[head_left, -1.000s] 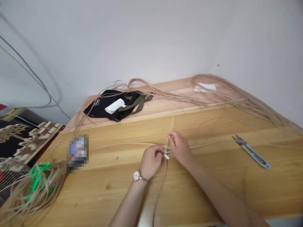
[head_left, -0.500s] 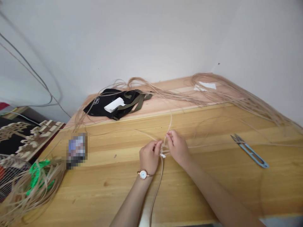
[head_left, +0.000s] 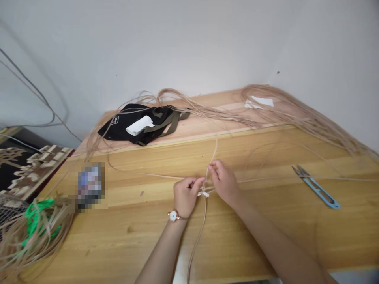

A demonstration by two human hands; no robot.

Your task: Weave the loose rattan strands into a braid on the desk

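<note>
My left hand (head_left: 186,193), with a watch on the wrist, is closed in a pinch at a small crossing of thin tan rattan strands (head_left: 203,189). My right hand (head_left: 223,181) pinches one rattan strand (head_left: 215,148) that sticks up and away between the two hands. A scrap of white material (head_left: 205,194) sits at the crossing, just below the fingertips. From there a longer strand (head_left: 197,240) runs down toward the near table edge. Other strands stretch out left and right across the table. The exact weave at the fingertips is too small to make out.
Blue-handled thread snips (head_left: 321,193) lie on the wooden table (head_left: 142,228) at right. Behind are a black bag (head_left: 118,126) and long rattan bundles (head_left: 299,112). At left are a blurred-out item (head_left: 90,185), a rattan coil (head_left: 59,244) with green ties and carved pieces (head_left: 44,161).
The view has shifted slightly. The strand to the left of my left hand, raised and slanting before, now runs lower along the table. Both hands stay close together, still pinching.
</note>
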